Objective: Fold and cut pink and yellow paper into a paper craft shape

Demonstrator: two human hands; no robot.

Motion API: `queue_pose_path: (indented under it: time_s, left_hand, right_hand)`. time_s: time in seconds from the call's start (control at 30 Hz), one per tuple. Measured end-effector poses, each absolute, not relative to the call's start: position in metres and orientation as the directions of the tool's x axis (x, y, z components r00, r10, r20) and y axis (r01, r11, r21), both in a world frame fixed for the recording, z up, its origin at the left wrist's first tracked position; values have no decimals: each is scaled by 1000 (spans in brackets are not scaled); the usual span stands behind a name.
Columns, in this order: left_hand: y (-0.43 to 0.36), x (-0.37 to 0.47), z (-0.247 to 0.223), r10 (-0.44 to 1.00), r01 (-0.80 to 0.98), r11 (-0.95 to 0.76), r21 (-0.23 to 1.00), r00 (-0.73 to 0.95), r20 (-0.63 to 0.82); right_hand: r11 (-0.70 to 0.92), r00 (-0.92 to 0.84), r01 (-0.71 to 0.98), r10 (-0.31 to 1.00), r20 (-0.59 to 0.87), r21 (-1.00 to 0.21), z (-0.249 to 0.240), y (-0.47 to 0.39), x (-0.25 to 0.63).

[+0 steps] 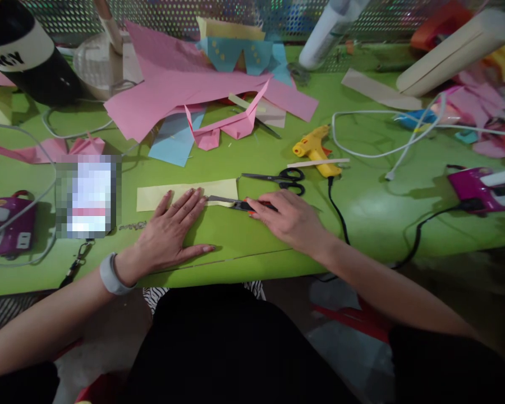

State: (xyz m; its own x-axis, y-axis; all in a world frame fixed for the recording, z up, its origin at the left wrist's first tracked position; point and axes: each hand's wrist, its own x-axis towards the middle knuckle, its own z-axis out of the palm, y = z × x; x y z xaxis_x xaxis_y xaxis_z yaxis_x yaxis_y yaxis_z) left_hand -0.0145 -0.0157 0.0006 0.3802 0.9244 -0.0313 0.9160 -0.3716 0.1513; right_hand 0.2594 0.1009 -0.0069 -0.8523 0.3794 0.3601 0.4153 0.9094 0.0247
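A pale yellow paper strip (185, 191) lies flat on the green table. My left hand (164, 227), wearing a grey wristband, rests open on it with outstretched fingers, pressing its lower side. In my right hand (286, 216) is a pair of scissors (239, 205) with dark blades and a bit of orange-red at the handle. Its blades point left along the paper's lower edge, close to my left fingertips, and a narrow sliver of yellow paper curls beside them. Just above my right hand lies a second pair of black scissors (292, 178).
A yellow glue gun (315, 150) with a thin pale strip across it lies to the right. Folded pink paper (225, 128) and large pink sheets (164, 92) spread behind. A phone (91, 196) is at left. White cables (362, 152) and a purple power socket (467, 188) are at right.
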Motion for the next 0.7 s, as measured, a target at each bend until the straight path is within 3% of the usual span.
queue_pose_path:
  time_s: [0.37, 0.7]
  left_hand:
    - [-17, -15, -3, 919, 910, -393, 131, 395, 6]
    - [-16, -14, -1, 920, 911, -390, 132, 392, 6]
  right_hand:
    - [918, -853, 389, 329, 405, 72, -6, 102, 252]
    - [914, -850, 404, 389, 356, -35, -6, 99, 256]
